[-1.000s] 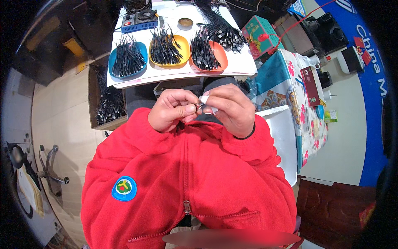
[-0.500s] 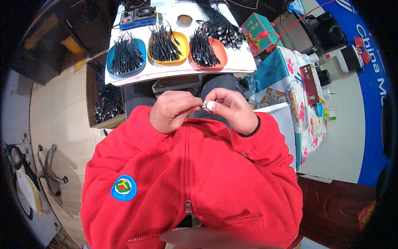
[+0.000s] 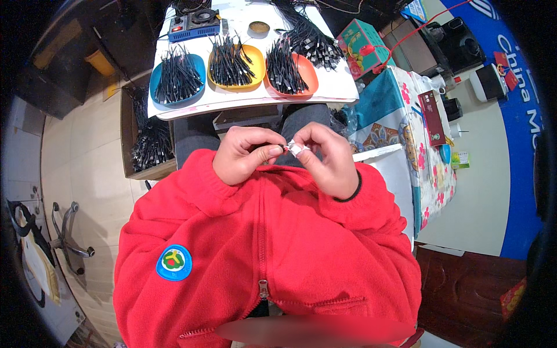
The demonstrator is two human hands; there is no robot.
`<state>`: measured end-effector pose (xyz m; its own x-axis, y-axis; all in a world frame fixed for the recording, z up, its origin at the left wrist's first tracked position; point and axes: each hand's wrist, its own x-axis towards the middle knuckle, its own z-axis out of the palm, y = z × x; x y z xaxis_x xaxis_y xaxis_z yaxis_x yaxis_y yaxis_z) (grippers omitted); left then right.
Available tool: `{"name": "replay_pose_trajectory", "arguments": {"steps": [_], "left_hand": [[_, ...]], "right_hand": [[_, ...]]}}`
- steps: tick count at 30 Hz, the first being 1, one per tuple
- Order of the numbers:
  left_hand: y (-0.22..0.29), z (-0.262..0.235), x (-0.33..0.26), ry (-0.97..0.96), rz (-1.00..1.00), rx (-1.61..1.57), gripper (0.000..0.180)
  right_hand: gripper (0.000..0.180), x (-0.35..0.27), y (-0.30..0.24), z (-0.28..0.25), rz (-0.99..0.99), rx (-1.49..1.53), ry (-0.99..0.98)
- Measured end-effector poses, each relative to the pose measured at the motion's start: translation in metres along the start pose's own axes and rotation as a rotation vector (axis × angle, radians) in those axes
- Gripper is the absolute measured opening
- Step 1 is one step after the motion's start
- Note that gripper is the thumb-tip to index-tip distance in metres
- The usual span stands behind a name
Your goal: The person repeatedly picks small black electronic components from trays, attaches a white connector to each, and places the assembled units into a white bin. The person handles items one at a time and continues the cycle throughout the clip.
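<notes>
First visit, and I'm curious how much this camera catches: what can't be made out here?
All in the head view:
Dark piece in the left hand: mostly covered by that hand.
White piece at the right hand: too small to identify.
Bottom of the blue bowl: buried under black cables.
Dark coil: cut off by the picture's top edge.

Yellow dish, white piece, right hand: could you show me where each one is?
Yellow dish (image 3: 259, 62), head view: bare inside, right of the black cables (image 3: 231, 65).
White piece (image 3: 299, 149), head view: its visible middle.
Right hand (image 3: 333, 159), head view: middle of the hand.
</notes>
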<state>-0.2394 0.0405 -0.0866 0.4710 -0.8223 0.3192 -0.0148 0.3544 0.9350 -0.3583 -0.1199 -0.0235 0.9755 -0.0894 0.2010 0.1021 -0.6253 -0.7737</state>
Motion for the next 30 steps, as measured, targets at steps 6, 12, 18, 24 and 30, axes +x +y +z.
{"name": "replay_pose_trajectory", "arguments": {"steps": [6, 12, 18, 24, 30], "left_hand": [[-0.004, 0.001, -0.002, -0.043, -0.173, -0.536, 0.012], [-0.011, 0.001, -0.004, -0.232, -0.324, -0.992, 0.016], [-0.011, 0.006, -0.005, -0.365, -0.351, -1.176, 0.016], [0.002, 0.006, -0.005, -0.201, -0.335, -0.861, 0.013], [0.018, -0.003, -0.006, -0.066, -0.127, -0.230, 0.015]], "right_hand": [[0.014, 0.004, 0.013, -0.002, 0.186, 0.635, -0.145], [0.016, 0.018, 0.020, 0.003, -0.529, 0.149, 0.127], [0.028, 0.019, 0.014, 0.006, -0.742, -0.077, 0.226], [0.017, 0.007, 0.013, 0.022, -0.515, 0.197, 0.257], [0.011, 0.007, 0.027, 0.036, -0.382, 0.435, 0.247]]}}
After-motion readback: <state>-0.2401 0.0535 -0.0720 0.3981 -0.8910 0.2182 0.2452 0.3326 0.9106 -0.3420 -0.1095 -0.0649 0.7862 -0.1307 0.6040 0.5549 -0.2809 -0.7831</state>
